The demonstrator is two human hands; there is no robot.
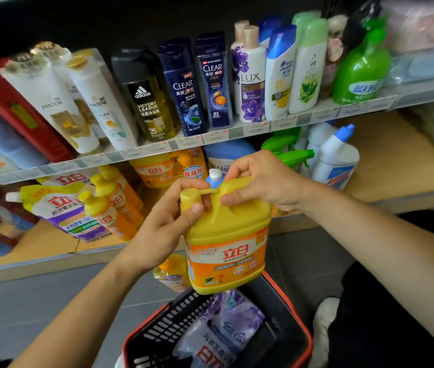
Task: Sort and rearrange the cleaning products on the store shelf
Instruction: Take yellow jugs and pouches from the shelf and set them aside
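The left hand (173, 221) and the right hand (261, 179) both grip the top of a large yellow dish-detergent jug (226, 243). The left fingers curl over the handle beside the yellow cap, with the thumb pressed on the shoulder below it. The right fingers wrap the other end of the handle. The jug is upright, capped, and held in the air just above a shopping basket (168, 322), in front of the lower shelf.

The basket is black mesh with a red rim, and a purple-and-white refill pouch (226, 330) lies in it. A small yellow bottle (170, 272) shows just behind the jug's lower left; whether it is in the basket or beside it cannot be told.

On the lower shelf (396, 166), left of the hands, stand orange dish-soap bottles (112, 200) and a yellow-and-purple laundry pouch (59, 205). Behind the hands is a blue-topped detergent jug (226, 155). To the right are green spray bottles (287, 152) and white toilet-cleaner bottles (338, 158) with blue nozzles.

The upper shelf (237, 132) carries Pantene bottles (59, 102), an adidas shower gel (146, 99), two Clear shampoos (197, 86), a Lux bottle (251, 83) and a green pump bottle (361, 73).
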